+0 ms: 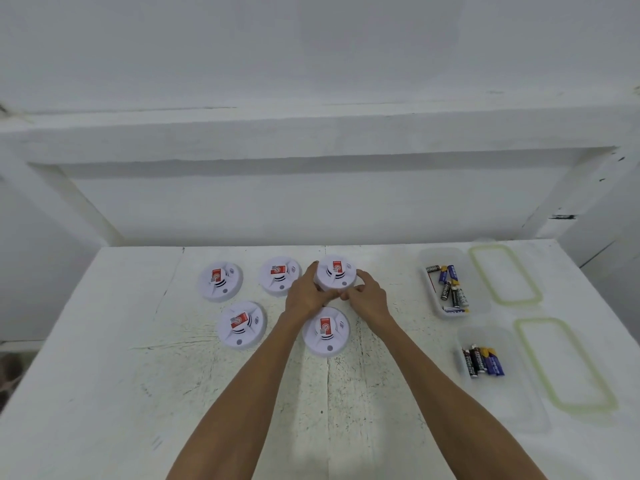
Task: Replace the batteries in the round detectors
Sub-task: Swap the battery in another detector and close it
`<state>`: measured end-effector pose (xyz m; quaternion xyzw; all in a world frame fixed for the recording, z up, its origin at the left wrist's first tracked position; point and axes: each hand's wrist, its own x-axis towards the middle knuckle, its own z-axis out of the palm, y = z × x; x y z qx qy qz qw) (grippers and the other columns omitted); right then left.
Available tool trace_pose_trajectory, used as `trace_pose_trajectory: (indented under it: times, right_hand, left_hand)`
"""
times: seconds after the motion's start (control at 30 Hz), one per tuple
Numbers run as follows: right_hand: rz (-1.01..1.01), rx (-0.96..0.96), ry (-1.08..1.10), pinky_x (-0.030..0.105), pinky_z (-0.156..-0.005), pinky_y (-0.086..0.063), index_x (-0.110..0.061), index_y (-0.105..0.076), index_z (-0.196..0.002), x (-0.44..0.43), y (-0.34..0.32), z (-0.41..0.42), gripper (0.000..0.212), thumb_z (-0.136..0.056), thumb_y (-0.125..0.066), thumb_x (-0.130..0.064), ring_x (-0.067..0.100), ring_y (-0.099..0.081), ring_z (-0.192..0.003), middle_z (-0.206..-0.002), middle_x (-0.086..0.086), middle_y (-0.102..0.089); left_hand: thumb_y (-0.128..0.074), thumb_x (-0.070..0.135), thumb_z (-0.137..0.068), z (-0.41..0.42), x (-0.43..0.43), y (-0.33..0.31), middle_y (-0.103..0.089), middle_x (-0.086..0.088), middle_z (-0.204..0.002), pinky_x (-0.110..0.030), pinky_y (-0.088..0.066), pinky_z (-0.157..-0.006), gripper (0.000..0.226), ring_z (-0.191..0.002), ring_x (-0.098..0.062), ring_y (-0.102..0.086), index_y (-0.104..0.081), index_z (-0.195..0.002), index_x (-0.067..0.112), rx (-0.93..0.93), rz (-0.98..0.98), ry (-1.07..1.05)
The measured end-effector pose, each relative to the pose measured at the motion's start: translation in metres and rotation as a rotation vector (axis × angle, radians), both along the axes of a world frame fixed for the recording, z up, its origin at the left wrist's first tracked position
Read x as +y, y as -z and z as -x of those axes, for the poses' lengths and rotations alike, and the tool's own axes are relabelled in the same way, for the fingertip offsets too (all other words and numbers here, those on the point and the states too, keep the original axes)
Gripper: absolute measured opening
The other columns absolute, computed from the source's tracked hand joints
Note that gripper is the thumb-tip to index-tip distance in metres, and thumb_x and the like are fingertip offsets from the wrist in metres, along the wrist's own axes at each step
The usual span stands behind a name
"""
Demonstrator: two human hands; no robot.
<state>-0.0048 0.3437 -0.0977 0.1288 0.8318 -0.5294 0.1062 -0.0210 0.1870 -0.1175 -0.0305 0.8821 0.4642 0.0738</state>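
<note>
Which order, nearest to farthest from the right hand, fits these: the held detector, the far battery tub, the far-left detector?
1. Held detector, gripped in the right hand.
2. Far battery tub, to the right.
3. Far-left detector, at the row's left end.

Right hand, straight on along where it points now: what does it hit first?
The back-right detector; the right hand grips its rim. Past that, probably only the wall, though depth is unclear.

five white round detectors [221, 280], red-labelled, face up; batteries [449, 288] at right
</note>
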Motion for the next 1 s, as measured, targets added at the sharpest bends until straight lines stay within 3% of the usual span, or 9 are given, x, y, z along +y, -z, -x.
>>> trace_pose_trajectory:
  times: [0.1,0.2,0.27,0.37,0.43,0.57,0.7,0.9,1.0]
  right_hand:
    - [-0.027,0.0,0.004,0.042,-0.093,-0.054,-0.02,-0.048,-0.142,-0.002,0.004,0.0,0.053,-0.09,-0.06,-0.016,0.021,-0.064,-0.102,-0.108,0.005,-0.072]
    - [-0.03,0.009,0.046,0.042,-0.093,-0.053,-0.015,-0.044,-0.145,-0.005,0.001,-0.002,0.053,-0.094,-0.057,-0.018,0.024,-0.064,-0.102,-0.114,0.008,-0.07]
    - [-0.023,0.03,0.11,0.033,-0.08,-0.05,-0.01,-0.045,-0.142,-0.007,-0.004,-0.007,0.048,-0.095,-0.057,-0.015,0.018,-0.063,-0.086,-0.099,0.006,-0.07]
    - [-0.033,0.106,0.163,0.027,-0.069,-0.044,-0.011,-0.053,-0.13,-0.013,-0.011,-0.014,0.036,-0.094,-0.057,-0.012,0.012,-0.06,-0.07,-0.076,-0.005,-0.064]
    - [-0.037,0.145,0.133,0.025,-0.064,-0.044,-0.014,-0.06,-0.12,-0.021,-0.015,-0.016,0.029,-0.092,-0.055,-0.01,0.013,-0.062,-0.07,-0.082,0.0,-0.07]
    - [-0.057,0.204,-0.042,0.015,-0.062,-0.044,-0.015,-0.065,-0.114,-0.042,-0.024,-0.017,0.024,-0.094,-0.052,-0.01,0.012,-0.064,-0.073,-0.092,0.003,-0.075]
    - [-0.035,0.21,-0.302,0.032,-0.076,-0.057,-0.016,-0.068,-0.11,-0.074,-0.035,-0.023,0.024,-0.093,-0.051,-0.01,0.017,-0.07,-0.082,-0.097,0.003,-0.076]
    - [-0.131,0.154,-0.559,0.021,-0.08,-0.045,-0.015,-0.066,-0.122,-0.119,-0.028,-0.04,0.028,-0.096,-0.055,-0.017,0.018,-0.064,-0.108,-0.119,0.002,-0.069]
    - [-0.147,0.074,-0.564,0.024,-0.08,-0.045,-0.012,-0.056,-0.134,-0.132,-0.02,-0.051,0.038,-0.097,-0.056,-0.017,0.025,-0.061,-0.114,-0.126,0.009,-0.065]
  left_hand:
    - [-0.092,0.048,-0.071,0.0,-0.001,-0.002,-0.072,0.002,-0.119,-0.033,-0.055,-0.084,0.077,-0.108,-0.023,-0.068,-0.056,-0.134,0.024,-0.023,0.004,-0.003]
    - [-0.09,0.051,-0.073,-0.004,-0.001,-0.011,-0.074,-0.003,-0.109,-0.027,-0.054,-0.078,0.096,-0.1,-0.023,-0.069,-0.045,-0.149,0.012,-0.056,-0.001,-0.003]
    - [-0.087,0.042,-0.08,-0.009,-0.003,-0.015,-0.069,0.007,-0.091,-0.018,-0.047,-0.066,0.079,-0.092,-0.02,-0.067,-0.049,-0.142,0.011,-0.054,-0.003,0.027]
    - [-0.073,0.025,-0.096,-0.017,-0.014,-0.023,-0.071,-0.002,-0.099,-0.029,-0.056,-0.077,0.064,-0.092,-0.021,-0.069,-0.044,-0.15,0.009,-0.051,0.012,0.081]
    - [-0.064,0.019,-0.101,-0.023,-0.029,-0.028,-0.074,-0.009,-0.108,-0.04,-0.06,-0.085,0.054,-0.088,-0.021,-0.072,-0.045,-0.151,0.009,-0.036,0.002,0.105]
    - [-0.06,0.018,-0.103,-0.043,-0.061,-0.04,-0.076,-0.005,-0.11,-0.033,-0.057,-0.088,0.038,-0.089,-0.016,-0.071,-0.058,-0.141,0.013,0.061,0.049,0.063]
    - [-0.062,0.019,-0.101,-0.067,-0.102,-0.048,-0.076,0.004,-0.11,-0.029,-0.056,-0.094,0.03,-0.098,-0.011,-0.068,-0.067,-0.131,0.016,0.165,0.089,-0.064]
    - [-0.074,0.046,-0.081,-0.103,-0.152,-0.041,-0.061,-0.004,-0.143,-0.038,-0.043,-0.109,0.063,-0.131,-0.024,-0.055,-0.063,-0.137,0.019,0.089,0.202,-0.258]
    - [-0.091,0.028,-0.076,-0.117,-0.16,-0.035,-0.054,-0.001,-0.142,-0.038,-0.04,-0.109,0.082,-0.133,-0.024,-0.05,-0.051,-0.146,0.012,-0.064,0.173,-0.223]
